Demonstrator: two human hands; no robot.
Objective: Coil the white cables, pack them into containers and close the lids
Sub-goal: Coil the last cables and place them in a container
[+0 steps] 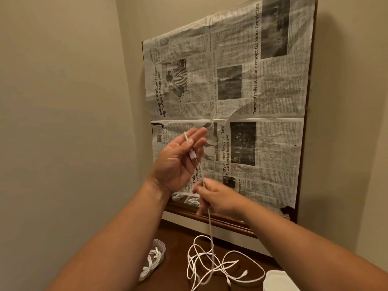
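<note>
Braided white cable (210, 227), thumb-pinched on the left hand (178, 160), fingers nearly straight; right hand (218, 196) fingers, blurred, seemingly curl round it.

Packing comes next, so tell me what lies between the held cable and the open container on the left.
Nothing solid. The cable, held by the left hand and right hand, trails into a loose tangle beside the container, which already holds coiled cable.

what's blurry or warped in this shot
Head view: motion blur smears the right hand and the fingertips of the left hand; the wide lens bows the newspaper edges; warm dim light, soft shadow on the wall beside it.
</note>
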